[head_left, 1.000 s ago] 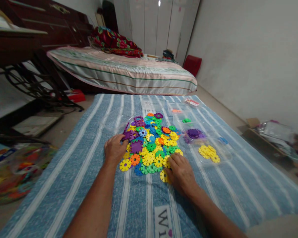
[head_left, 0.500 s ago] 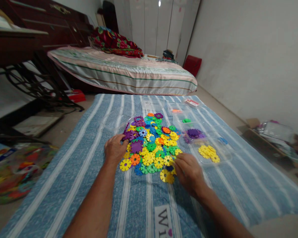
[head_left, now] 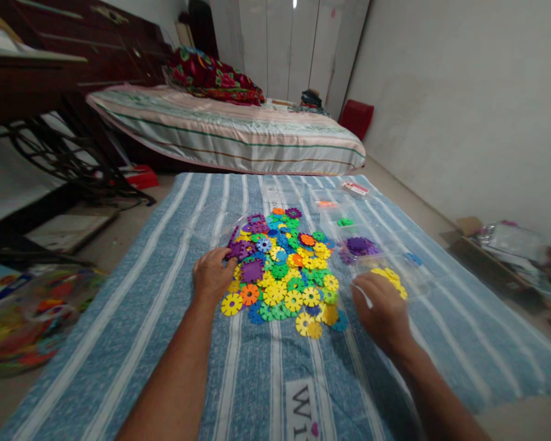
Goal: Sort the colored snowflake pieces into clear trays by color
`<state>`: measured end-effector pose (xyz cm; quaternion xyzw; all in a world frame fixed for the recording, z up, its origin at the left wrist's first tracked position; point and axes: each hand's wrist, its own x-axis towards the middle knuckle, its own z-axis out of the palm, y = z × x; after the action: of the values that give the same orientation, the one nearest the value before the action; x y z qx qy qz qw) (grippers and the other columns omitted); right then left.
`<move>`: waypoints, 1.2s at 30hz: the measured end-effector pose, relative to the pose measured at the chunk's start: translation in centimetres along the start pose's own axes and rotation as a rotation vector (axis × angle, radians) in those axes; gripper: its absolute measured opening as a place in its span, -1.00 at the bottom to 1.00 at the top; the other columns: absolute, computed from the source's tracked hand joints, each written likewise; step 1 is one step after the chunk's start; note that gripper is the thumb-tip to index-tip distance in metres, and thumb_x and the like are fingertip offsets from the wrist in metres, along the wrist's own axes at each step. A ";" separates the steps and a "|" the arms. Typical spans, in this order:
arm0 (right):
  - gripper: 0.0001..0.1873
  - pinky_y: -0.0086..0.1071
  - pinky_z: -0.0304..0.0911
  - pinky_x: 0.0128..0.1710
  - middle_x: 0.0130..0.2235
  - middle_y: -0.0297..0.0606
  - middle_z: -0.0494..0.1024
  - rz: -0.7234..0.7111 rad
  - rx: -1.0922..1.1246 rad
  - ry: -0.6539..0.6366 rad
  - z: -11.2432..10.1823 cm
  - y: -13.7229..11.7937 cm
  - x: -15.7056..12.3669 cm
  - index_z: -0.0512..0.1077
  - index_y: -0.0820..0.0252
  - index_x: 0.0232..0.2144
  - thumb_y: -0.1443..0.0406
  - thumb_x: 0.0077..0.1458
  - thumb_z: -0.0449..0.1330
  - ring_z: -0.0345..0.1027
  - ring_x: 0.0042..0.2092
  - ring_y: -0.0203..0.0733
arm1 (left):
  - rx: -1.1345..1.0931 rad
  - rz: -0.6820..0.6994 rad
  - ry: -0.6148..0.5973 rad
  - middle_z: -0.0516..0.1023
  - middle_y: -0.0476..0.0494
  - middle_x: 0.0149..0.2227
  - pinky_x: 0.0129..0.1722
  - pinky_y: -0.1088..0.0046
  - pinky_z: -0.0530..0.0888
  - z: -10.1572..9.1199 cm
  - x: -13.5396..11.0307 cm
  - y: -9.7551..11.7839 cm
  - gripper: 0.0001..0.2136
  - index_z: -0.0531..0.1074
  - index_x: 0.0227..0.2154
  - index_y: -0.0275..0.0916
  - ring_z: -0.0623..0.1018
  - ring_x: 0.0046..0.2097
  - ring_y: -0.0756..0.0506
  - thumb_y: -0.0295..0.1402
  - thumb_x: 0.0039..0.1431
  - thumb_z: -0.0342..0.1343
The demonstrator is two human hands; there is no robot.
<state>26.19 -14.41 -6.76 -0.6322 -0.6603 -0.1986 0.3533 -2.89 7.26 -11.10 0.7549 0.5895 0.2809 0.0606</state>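
A heap of plastic interlocking discs (head_left: 275, 294) in yellow, green, blue, orange and purple lies on a blue striped cloth (head_left: 160, 343). At its left edge my left hand (head_left: 213, 274) is closed, thumb and fingers around a purple interlocking piece (head_left: 234, 234) tipped on edge. A purple square piece (head_left: 252, 271) lies beside the thumb. My right hand (head_left: 380, 306) hovers right of the heap, at the near left side of a clear box holding yellow discs (head_left: 390, 278). Its fingers are curled together, and what they hold is hidden.
Behind the yellow discs' box, clear boxes hold purple pieces (head_left: 360, 246), green pieces (head_left: 344, 222) and an orange piece (head_left: 325, 203). A clear lid (head_left: 215, 223) lies behind my left hand. A bed (head_left: 239, 135) stands beyond, and a cardboard box (head_left: 496, 263) is on the floor at right.
My right hand has moved right, from the heap's right edge to the box of yellow discs, uncovering yellow and blue discs. My left hand has stayed in place.
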 end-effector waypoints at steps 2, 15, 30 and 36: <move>-0.83 -0.28 0.33 -0.14 -0.30 -0.21 0.53 -0.017 0.084 -0.070 1.1 -1.7 -0.9 0.44 0.12 -0.33 0.39 0.23 0.06 0.40 -0.21 -0.16 | -0.004 0.001 -0.005 0.58 -0.21 -0.02 0.10 0.23 0.37 0.0 0.0 0.0 -0.73 0.51 -0.16 -0.20 0.51 0.05 -0.21 -0.27 0.14 0.01; -0.87 -0.14 0.27 -0.03 -0.17 -0.08 0.49 0.058 0.057 -0.338 5.3 -4.5 -1.6 0.45 0.20 -0.26 0.30 0.10 0.22 0.29 -0.04 0.02 | -0.001 -0.007 -0.012 0.58 -0.23 -0.01 0.10 0.26 0.37 0.1 0.1 -0.2 -0.71 0.52 -0.15 -0.22 0.51 0.05 -0.20 -0.27 0.13 0.02; -0.82 -0.29 0.27 -0.13 -0.35 -0.21 0.51 -0.115 0.100 -0.055 5.3 -4.0 -0.9 0.43 0.18 -0.42 0.41 0.22 0.10 0.35 -0.18 -0.16 | 0.001 0.012 0.017 0.58 -0.21 -0.01 0.10 0.19 0.38 0.3 0.0 -0.3 -0.73 0.52 -0.18 -0.21 0.52 0.04 -0.23 -0.30 0.12 0.02; -0.89 -0.29 0.32 -0.12 -0.31 -0.20 0.56 -0.140 0.008 0.077 1.6 -1.2 1.0 0.45 0.19 -0.33 0.41 0.21 0.13 0.41 -0.18 -0.17 | -0.006 0.008 0.012 0.59 -0.21 -0.02 0.09 0.23 0.39 0.2 0.0 -0.2 -0.73 0.52 -0.17 -0.21 0.52 0.04 -0.20 -0.29 0.13 0.02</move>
<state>24.69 -12.70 -6.93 -0.5750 -0.6896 -0.2442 0.3663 -2.93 7.38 -11.36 0.7553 0.5860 0.2876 0.0582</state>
